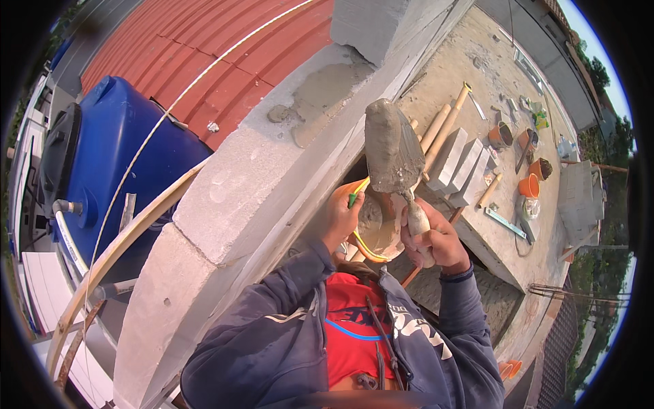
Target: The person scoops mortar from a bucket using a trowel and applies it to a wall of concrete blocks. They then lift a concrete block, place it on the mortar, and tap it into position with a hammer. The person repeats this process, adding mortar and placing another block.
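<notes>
My right hand (441, 240) is closed around the handle of a pointed trowel (417, 178), held blade up in front of my chest. Grey wet mortar (390, 143) covers much of its blade. Just behind the trowel, an orange bucket (373, 256) is gripped at its rim by my left hand (340, 217); mortar coats its inside. To the left runs a wall of pale grey blocks (231, 170). A wet mortar patch (330, 92) lies on its top farther along, against a raised block (371, 27).
A blue water tank (126, 157) and red metal roof (204, 54) lie beyond the wall. A pale rope and bent wooden pole cross there. On the concrete slab at right are stacked blocks (453, 160), wooden-handled tools (446, 123), several orange buckets (528, 185) and a level (505, 223).
</notes>
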Action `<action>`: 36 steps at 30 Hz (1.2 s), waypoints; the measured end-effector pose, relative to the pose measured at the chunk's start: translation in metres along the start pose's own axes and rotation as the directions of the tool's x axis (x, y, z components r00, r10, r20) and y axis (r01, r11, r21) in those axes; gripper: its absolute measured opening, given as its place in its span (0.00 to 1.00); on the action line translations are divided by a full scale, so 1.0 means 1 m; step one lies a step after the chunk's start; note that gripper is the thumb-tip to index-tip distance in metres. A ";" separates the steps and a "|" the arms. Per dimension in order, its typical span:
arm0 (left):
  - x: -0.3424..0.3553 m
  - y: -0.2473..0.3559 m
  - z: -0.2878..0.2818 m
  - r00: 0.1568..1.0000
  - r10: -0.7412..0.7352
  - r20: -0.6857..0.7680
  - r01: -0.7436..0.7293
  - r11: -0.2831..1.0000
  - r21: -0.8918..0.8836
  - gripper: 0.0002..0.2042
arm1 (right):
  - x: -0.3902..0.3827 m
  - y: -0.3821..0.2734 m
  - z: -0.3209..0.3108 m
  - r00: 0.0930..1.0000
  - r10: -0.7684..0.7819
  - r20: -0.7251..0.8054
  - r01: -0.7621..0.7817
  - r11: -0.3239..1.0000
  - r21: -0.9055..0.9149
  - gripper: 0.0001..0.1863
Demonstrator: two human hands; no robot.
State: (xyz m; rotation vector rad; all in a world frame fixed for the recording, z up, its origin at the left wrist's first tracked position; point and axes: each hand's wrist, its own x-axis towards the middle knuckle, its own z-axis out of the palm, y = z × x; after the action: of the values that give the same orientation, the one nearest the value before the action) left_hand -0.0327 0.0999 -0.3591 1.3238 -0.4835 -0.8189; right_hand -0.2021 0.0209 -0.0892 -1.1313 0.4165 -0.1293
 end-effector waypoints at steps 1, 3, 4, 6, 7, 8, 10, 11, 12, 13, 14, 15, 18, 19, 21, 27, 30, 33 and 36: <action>-0.005 0.000 -0.007 0.999 -0.037 0.009 0.037 0.997 0.064 0.18 | 0.018 -0.014 0.010 0.998 -0.058 0.020 0.061 0.987 -0.147 0.21; -0.015 0.001 -0.018 0.993 -0.112 0.035 0.103 0.976 0.194 0.18 | 0.060 -0.038 0.020 0.956 -0.286 0.062 0.230 0.601 -0.765 0.21; -0.020 -0.003 -0.023 0.998 -0.060 0.017 0.056 0.982 0.182 0.18 | 0.084 -0.046 0.026 0.886 -0.428 0.179 0.338 0.332 -0.881 0.22; -0.028 0.007 -0.032 0.997 -0.063 0.034 0.056 0.979 0.196 0.19 | 0.116 -0.061 0.038 0.732 -0.557 0.393 0.369 -0.161 -0.916 0.20; -0.033 0.007 -0.038 0.999 -0.039 0.013 0.035 0.978 0.207 0.19 | 0.125 -0.062 0.042 0.713 -0.533 0.456 0.367 -0.271 -0.890 0.21; -0.037 0.006 -0.043 1.000 -0.015 -0.005 0.016 0.976 0.218 0.19 | 0.133 -0.061 0.042 0.693 -0.505 0.514 0.359 -0.376 -0.854 0.22; -0.042 0.011 -0.055 0.983 -0.182 0.016 0.172 0.952 0.252 0.20 | 0.140 -0.052 0.034 0.679 -0.460 0.573 0.360 -0.471 -0.805 0.24; -0.047 0.009 -0.059 0.995 -0.090 -0.032 0.095 0.975 0.201 0.20 | 0.136 -0.052 0.037 0.682 -0.420 0.599 0.398 -0.475 -0.785 0.25; -0.052 0.008 -0.061 0.997 0.000 -0.082 0.013 0.988 0.155 0.20 | 0.131 -0.054 0.041 0.684 -0.381 0.623 0.432 -0.477 -0.765 0.25; -0.057 0.009 -0.063 0.988 0.088 -0.130 -0.073 0.991 0.115 0.20 | 0.124 -0.057 0.043 0.686 -0.343 0.642 0.460 -0.479 -0.748 0.26; -0.059 0.011 -0.066 0.972 0.177 -0.157 -0.149 0.973 0.177 0.21 | 0.120 -0.059 0.044 0.674 -0.340 0.656 0.491 -0.458 -0.741 0.29; -0.059 0.012 -0.070 0.948 0.265 -0.176 -0.220 0.945 0.241 0.21 | 0.120 -0.057 0.049 0.673 -0.366 0.643 0.490 -0.430 -0.758 0.29; -0.059 0.024 -0.077 0.995 0.030 -0.098 -0.005 0.969 0.246 0.20 | 0.120 -0.049 0.088 0.671 -0.479 0.566 0.448 -0.346 -0.824 0.29; -0.061 0.026 -0.078 0.990 -0.136 -0.037 0.141 0.964 0.227 0.19 | 0.120 -0.038 0.102 0.684 -0.466 0.561 0.418 -0.380 -0.825 0.28; -0.058 0.006 -0.077 0.992 -0.121 -0.044 0.128 0.965 0.228 0.18 | 0.122 -0.014 0.124 0.699 -0.450 0.555 0.367 -0.440 -0.820 0.27; -0.049 -0.095 -0.104 0.793 0.602 0.094 -0.513 0.575 0.637 0.17 | 0.056 -0.004 0.100 0.746 -0.448 0.493 0.256 -0.490 -0.833 0.26; -0.047 -0.031 -0.082 0.936 0.350 -0.035 -0.309 0.867 0.391 0.18 | 0.008 0.010 0.055 0.787 -0.525 0.325 0.098 -0.414 -0.905 0.24; -0.043 0.013 -0.071 0.995 -0.081 0.058 0.060 0.954 0.295 0.23 | -0.039 0.060 0.006 0.829 -0.559 0.006 -0.097 -0.155 -0.983 0.26; -0.037 0.042 -0.064 0.994 0.012 0.110 -0.029 0.988 0.155 0.21 | -0.070 0.108 -0.016 0.897 -0.308 -0.317 -0.345 -0.041 -0.938 0.27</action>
State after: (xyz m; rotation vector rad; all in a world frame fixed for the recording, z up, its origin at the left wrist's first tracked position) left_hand 0.0010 0.1709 -0.3267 1.4204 -0.6575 -0.8528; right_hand -0.2844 0.0747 -0.1736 -2.7149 1.0736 -0.0211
